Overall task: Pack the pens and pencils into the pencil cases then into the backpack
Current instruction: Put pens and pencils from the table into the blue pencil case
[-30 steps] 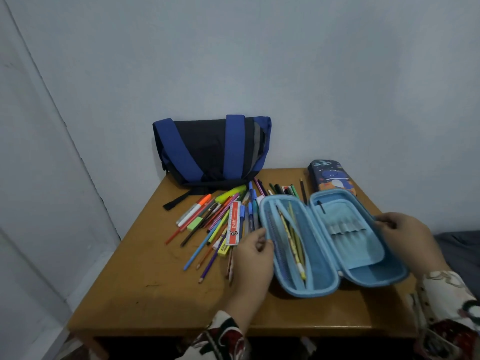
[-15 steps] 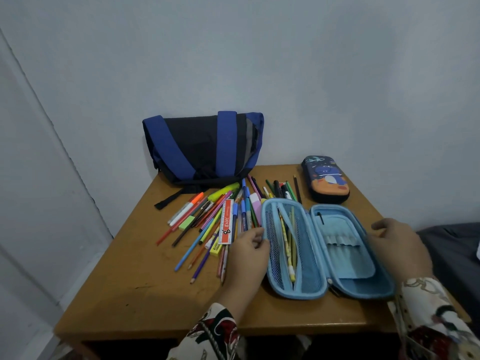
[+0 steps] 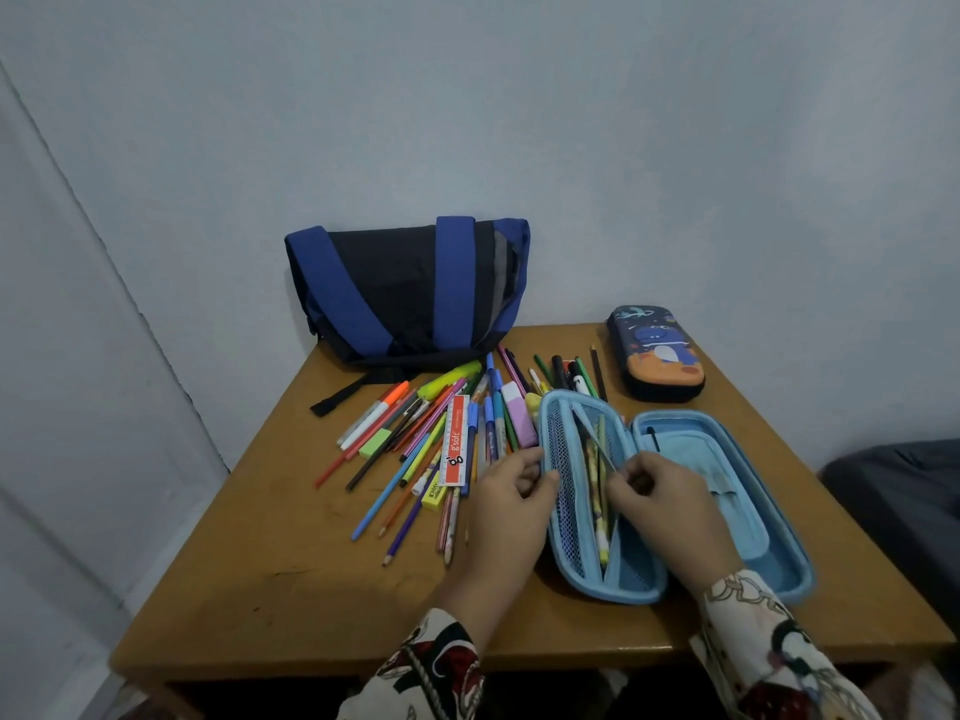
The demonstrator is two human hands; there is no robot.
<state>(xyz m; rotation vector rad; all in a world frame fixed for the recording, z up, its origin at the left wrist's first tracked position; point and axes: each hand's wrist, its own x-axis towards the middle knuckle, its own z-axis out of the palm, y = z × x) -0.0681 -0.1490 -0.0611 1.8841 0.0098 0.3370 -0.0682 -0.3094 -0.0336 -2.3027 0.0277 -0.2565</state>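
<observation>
The right hand point(image 3: 657, 504) has crossed from the lid to pinch the mesh flap point(image 3: 597, 439) of the light-blue pencil case point(image 3: 769, 517); the left hand point(image 3: 511, 504) still grips its rim, so loading looks imminent.

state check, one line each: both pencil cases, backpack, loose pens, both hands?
light blue pencil case: open flat, a few pencils in its left half
dark pencil case: closed, at the table's back right
backpack: on the table against the wall; opening not visible
loose pens and pencils: unpacked, piled on the table
left hand: grips the case's left rim
right hand: pinches the mesh flap's edge
</observation>
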